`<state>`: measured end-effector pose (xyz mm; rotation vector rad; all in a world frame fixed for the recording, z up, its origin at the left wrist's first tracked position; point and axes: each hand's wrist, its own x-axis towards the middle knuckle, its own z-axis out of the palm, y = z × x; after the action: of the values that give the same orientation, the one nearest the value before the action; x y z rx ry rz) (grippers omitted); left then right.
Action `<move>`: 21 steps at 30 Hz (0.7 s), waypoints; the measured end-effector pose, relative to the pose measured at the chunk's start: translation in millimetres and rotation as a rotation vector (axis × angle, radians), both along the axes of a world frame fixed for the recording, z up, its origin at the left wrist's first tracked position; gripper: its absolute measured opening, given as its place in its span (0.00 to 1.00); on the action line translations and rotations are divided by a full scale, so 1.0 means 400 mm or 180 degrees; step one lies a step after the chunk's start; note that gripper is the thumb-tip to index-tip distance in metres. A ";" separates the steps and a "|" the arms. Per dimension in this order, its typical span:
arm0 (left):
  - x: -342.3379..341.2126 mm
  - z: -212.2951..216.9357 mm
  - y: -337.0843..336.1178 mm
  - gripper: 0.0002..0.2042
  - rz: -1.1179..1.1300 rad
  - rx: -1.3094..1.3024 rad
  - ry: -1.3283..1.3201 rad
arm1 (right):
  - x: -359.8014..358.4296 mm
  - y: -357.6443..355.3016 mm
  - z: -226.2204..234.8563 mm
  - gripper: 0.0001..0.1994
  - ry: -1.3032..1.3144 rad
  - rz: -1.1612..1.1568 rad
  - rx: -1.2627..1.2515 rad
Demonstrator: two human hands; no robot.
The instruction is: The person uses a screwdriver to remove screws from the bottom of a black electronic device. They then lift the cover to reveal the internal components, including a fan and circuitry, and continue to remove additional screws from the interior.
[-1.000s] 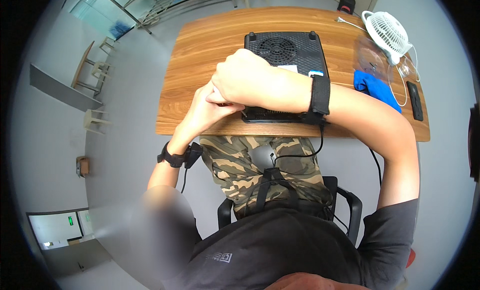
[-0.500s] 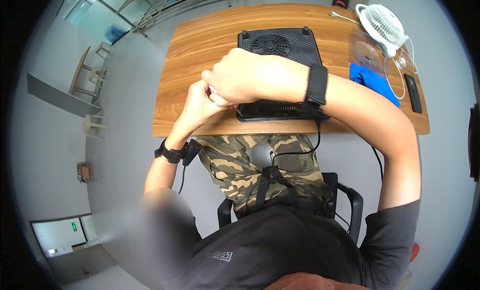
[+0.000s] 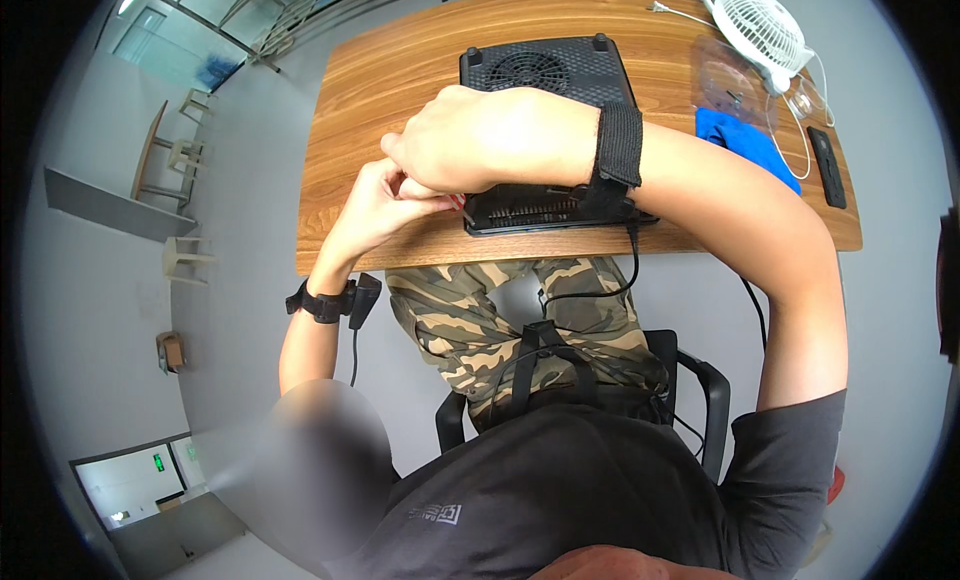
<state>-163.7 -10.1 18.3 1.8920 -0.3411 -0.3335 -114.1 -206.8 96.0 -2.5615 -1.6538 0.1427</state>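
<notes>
A flat black appliance (image 3: 590, 60) lies on the wooden table (image 3: 350, 100) in front of me, its round fan grille and small feet facing up. Across its left side reaches my right hand (image 3: 470, 145), closed, its curled fingers meeting the left ones. My left hand (image 3: 375, 205) is closed too, at the appliance's near left corner. Both grip what looks like a screwdriver (image 3: 457, 201); only a red and white bit and a short grey shaft show, slanting to that corner. Fingers hide the rest, and my right forearm covers the appliance's middle.
At the table's right stand a white fan (image 3: 765, 35) with its cord, a clear plastic tray (image 3: 722, 80) holding small parts, a blue cloth (image 3: 745, 145) and a long black object (image 3: 828, 170). Black cables hang from both wrist straps. Stools and another table are at the far left.
The view has shifted slightly, so the table and appliance sit higher and further left. My hands remain together at the same corner; the right hand's grip has turned a little, showing more red and white.
</notes>
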 end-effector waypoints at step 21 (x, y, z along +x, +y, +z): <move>-0.003 -0.006 -0.044 0.16 0.0110 -0.0061 0.0037 | 0.013 0.012 0.002 0.12 -0.0136 0.0042 -0.0199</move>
<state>-164.9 -27.9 16.0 1.8744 -0.3024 -0.3168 -108.7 -202.0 96.9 -2.6173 -1.7078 0.1441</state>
